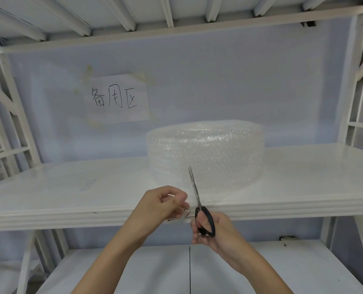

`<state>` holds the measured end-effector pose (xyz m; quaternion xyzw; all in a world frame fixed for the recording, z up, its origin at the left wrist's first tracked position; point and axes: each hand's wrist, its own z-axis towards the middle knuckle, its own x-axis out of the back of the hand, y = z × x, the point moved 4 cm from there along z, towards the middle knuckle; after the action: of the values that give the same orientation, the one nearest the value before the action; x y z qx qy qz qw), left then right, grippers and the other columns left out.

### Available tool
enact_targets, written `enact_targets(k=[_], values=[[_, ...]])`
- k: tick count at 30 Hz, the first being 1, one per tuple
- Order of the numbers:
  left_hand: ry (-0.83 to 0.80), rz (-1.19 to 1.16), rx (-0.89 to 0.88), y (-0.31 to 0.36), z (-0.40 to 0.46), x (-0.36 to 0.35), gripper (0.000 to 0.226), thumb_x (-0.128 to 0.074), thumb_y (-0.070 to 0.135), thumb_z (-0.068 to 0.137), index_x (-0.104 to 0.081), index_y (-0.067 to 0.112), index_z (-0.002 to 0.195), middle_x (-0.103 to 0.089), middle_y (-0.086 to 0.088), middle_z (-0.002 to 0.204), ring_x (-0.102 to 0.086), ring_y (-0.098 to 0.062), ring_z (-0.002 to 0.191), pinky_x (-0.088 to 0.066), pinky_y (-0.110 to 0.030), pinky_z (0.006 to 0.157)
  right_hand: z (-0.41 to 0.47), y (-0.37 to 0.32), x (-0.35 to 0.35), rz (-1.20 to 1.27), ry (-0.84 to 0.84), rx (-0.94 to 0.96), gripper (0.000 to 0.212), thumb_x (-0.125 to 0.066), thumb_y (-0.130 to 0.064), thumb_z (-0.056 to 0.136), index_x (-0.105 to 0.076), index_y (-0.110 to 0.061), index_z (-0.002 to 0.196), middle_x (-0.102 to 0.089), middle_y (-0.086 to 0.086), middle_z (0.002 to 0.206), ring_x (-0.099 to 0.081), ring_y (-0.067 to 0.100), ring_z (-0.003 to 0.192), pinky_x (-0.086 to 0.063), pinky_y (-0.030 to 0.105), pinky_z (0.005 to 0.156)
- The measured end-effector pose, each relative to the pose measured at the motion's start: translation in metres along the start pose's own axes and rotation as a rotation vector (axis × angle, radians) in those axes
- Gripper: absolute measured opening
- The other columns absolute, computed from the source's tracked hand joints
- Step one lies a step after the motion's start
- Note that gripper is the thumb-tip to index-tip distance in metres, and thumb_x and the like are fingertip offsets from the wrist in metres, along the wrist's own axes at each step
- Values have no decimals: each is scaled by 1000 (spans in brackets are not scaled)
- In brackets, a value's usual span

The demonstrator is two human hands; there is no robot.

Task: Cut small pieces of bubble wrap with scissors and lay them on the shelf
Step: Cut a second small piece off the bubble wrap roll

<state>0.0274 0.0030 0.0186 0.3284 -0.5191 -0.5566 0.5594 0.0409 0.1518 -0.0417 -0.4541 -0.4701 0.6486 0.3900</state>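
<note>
A thick roll of clear bubble wrap (pixel 206 153) lies on the white shelf (pixel 70 187), its loose end hanging toward the front edge. My right hand (pixel 210 228) grips black-handled scissors (pixel 195 192) just in front of the shelf edge. The blades point up and away along the loose end and look nearly closed. My left hand (pixel 165 204) pinches the loose edge of the bubble wrap just left of the blades, fingers closed on it.
A paper sign (pixel 117 98) with handwritten characters is taped to the back wall. White metal uprights (pixel 354 81) frame both sides. Another shelf board (pixel 261 268) lies below, and one with ribs overhead.
</note>
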Motion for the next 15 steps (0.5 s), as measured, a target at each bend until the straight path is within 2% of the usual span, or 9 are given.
enact_targets(k=[2, 4, 9, 13, 15], values=[[60, -38, 0, 3, 3, 1, 31, -58, 37, 93, -74, 11, 89, -78, -8, 82, -68, -10, 66, -57, -22, 69, 0, 0, -1, -8, 3, 0, 38, -63, -39, 76, -57, -2, 69, -52, 9, 69, -53, 20, 59, -54, 32, 70], [78, -15, -25, 7, 7, -2, 33, -59, 40, 91, -74, 11, 89, -77, -5, 80, -68, -8, 66, -57, -21, 68, 1, 2, -1, -19, 6, 1, 40, -65, -40, 79, -58, -3, 67, -52, 9, 68, -53, 19, 58, -54, 32, 70], [101, 44, -89, 15, 19, -13, 22, -65, 27, 91, -70, 9, 79, -68, 0, 65, -62, -12, 60, -57, -27, 67, 0, 3, 2, -50, 10, 10, 43, -69, -45, 76, -58, -6, 64, -52, 9, 67, -53, 19, 56, -53, 32, 68], [131, 49, -107, 14, 22, -13, 21, -65, 21, 91, -69, 6, 79, -65, -3, 62, -59, -15, 58, -56, -30, 65, -1, 0, 2, -56, 17, 2, 43, -71, -47, 76, -60, -8, 60, -53, 9, 65, -52, 19, 56, -52, 33, 65], [137, 38, -112, 13, 22, -12, 21, -65, 21, 91, -69, 5, 78, -64, -2, 61, -58, -14, 57, -55, -29, 64, -3, -1, 2, -49, 3, -1, 38, -65, -41, 78, -60, -6, 63, -53, 10, 66, -52, 19, 56, -51, 33, 64]])
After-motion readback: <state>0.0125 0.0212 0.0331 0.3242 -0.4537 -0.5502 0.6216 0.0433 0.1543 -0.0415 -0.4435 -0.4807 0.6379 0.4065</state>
